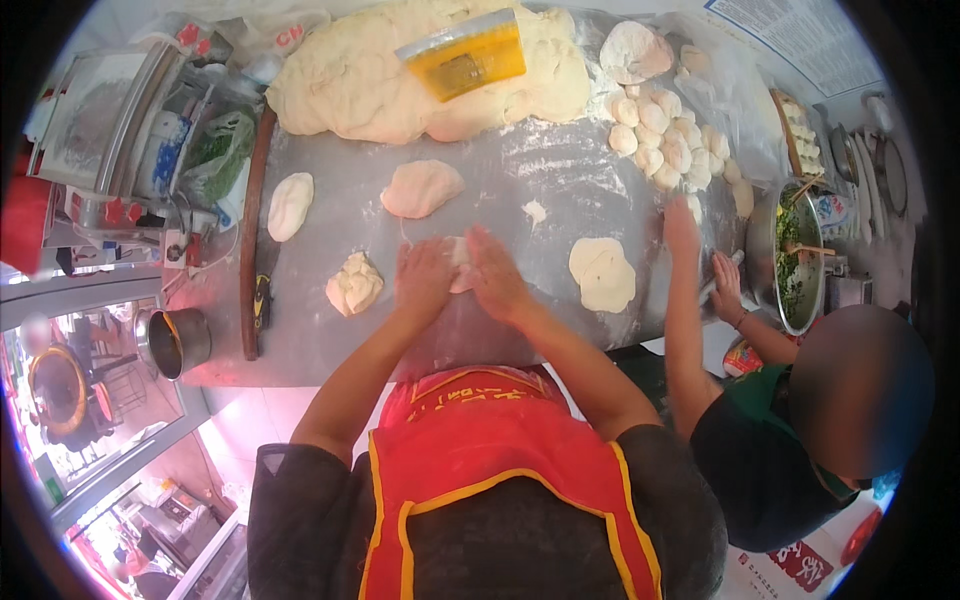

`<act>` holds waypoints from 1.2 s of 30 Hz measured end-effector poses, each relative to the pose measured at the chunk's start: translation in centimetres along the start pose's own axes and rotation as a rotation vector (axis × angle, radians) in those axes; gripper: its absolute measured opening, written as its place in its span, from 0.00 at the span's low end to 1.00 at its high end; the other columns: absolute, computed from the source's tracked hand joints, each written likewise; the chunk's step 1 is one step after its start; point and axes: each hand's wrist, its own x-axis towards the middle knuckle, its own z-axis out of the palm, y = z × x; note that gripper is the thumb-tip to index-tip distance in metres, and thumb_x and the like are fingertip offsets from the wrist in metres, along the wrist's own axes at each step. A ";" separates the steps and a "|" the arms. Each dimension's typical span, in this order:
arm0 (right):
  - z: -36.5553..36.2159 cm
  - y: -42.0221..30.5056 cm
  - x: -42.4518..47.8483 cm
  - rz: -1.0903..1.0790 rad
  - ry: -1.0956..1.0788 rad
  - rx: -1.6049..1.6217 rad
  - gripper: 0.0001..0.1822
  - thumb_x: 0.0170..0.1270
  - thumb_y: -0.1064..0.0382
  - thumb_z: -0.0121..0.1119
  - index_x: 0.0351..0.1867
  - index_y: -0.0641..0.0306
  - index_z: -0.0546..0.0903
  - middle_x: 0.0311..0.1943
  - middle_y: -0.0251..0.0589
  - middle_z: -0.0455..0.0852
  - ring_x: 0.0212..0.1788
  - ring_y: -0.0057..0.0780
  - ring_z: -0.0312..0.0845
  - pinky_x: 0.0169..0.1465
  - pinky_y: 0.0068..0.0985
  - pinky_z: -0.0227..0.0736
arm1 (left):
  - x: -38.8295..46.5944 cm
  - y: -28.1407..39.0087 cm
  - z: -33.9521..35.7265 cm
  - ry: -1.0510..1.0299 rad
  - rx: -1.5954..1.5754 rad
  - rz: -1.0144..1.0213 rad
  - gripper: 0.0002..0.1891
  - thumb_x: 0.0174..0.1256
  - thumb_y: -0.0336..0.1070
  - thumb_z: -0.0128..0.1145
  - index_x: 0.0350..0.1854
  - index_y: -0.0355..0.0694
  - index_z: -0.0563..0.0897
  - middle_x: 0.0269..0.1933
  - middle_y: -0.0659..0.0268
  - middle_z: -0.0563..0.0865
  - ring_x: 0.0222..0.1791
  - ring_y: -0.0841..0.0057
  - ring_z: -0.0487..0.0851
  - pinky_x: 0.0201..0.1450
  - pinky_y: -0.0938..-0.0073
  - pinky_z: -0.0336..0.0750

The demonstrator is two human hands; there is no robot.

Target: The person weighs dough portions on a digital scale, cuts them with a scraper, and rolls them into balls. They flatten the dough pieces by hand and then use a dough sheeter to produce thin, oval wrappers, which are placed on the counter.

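Note:
On the metal worktable (517, 180), a small piece of dough (460, 271) lies between my two hands and is partly covered by them. My left hand (421, 274) presses on its left side. My right hand (493, 271), slightly blurred, presses from the other side. Just beyond them rests a smooth oval dough lump (423, 187). A rough dough lump (355, 284) sits to the left of my left hand, with a longer dough piece (291, 207) farther left. Two flattened dough rounds (603, 274) overlap to the right of my right hand.
A large dough slab (345, 82) spans the back, bearing a yellow-handled dough scraper (469, 56). Several dough balls (667, 139) cluster at right, near a co-worker's hands (681, 225) and a bowl of green filling (789, 255). A wooden rolling pin (257, 240) and metal pot (180, 343) stand left.

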 end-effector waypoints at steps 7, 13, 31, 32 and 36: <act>-3.2 1.2 -0.1 0.257 0.055 -0.123 0.29 0.67 0.55 0.47 0.65 0.69 0.62 0.63 0.61 0.64 0.66 0.54 0.56 0.68 0.44 0.50 | -3.3 -3.1 -4.3 -0.114 -0.175 -0.283 0.27 0.55 0.46 0.61 0.54 0.35 0.74 0.50 0.54 0.76 0.54 0.58 0.72 0.55 0.65 0.69; -3.4 -2.5 -1.8 0.286 0.149 0.175 0.27 0.65 0.60 0.50 0.65 0.66 0.64 0.61 0.55 0.68 0.61 0.46 0.65 0.63 0.37 0.61 | -5.9 -6.5 -6.6 0.233 0.098 -0.393 0.30 0.48 0.46 0.66 0.53 0.35 0.74 0.51 0.52 0.76 0.54 0.59 0.72 0.53 0.64 0.70; -7.5 2.8 2.7 0.317 0.142 0.182 0.22 0.70 0.59 0.43 0.62 0.67 0.68 0.62 0.55 0.68 0.64 0.50 0.62 0.66 0.38 0.56 | 6.5 3.8 2.8 0.046 -0.719 -0.098 0.31 0.59 0.37 0.55 0.64 0.32 0.64 0.62 0.44 0.69 0.63 0.52 0.67 0.65 0.60 0.61; -6.6 3.3 2.8 0.219 0.174 0.175 0.22 0.70 0.58 0.42 0.62 0.66 0.68 0.63 0.54 0.67 0.65 0.51 0.59 0.67 0.39 0.53 | 6.4 5.0 4.2 0.176 -0.629 -0.060 0.28 0.61 0.36 0.53 0.64 0.32 0.65 0.62 0.44 0.69 0.64 0.51 0.66 0.65 0.59 0.61; -3.3 3.6 3.6 0.080 0.255 0.195 0.23 0.70 0.56 0.41 0.62 0.64 0.68 0.65 0.52 0.65 0.67 0.50 0.57 0.69 0.45 0.47 | 8.0 5.7 6.1 0.354 -0.472 -0.037 0.20 0.64 0.35 0.48 0.57 0.33 0.70 0.59 0.47 0.72 0.60 0.50 0.68 0.63 0.57 0.62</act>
